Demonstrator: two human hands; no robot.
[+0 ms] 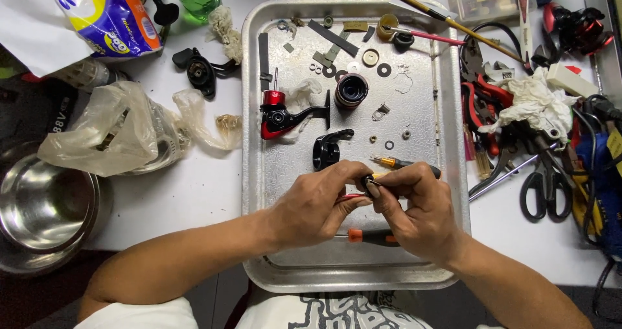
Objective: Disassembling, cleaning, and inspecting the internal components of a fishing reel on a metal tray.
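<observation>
**Small part, two hands, over the tray**

Broadly, a dull embossed metal tray (447,173) fills the middle of a white table (194,193), with a polished steel bowl (39,206) at the left edge and a crumpled clear plastic bag (110,131) beside it. On the tray lie a red and black reel body (278,118), a ribbed cylindrical spool (351,90), a glossy black curved cover (327,149), an orange-tipped screwdriver (405,165) and loose flat washers (384,70). A wadded white cloth (534,105) covers the pliers to the right.

Both hands meet low over the tray's centre. The left hand (314,206) is curled, thumb and fingers pinched on a thin red-handled tool (350,198) whose tip points at the piece. The right hand (418,209) is closed too, fingertips clamped on a small dark round part (369,185), mostly hidden by the fingers. An orange-collared tool (369,236) lies under the wrists.

To do this well, I would judge it wise to keep the part above the tray so anything dropped stays on the metal, brace the wrists together, and guide the tip with light pressure, since so small a smooth piece can slip or spring away.
</observation>
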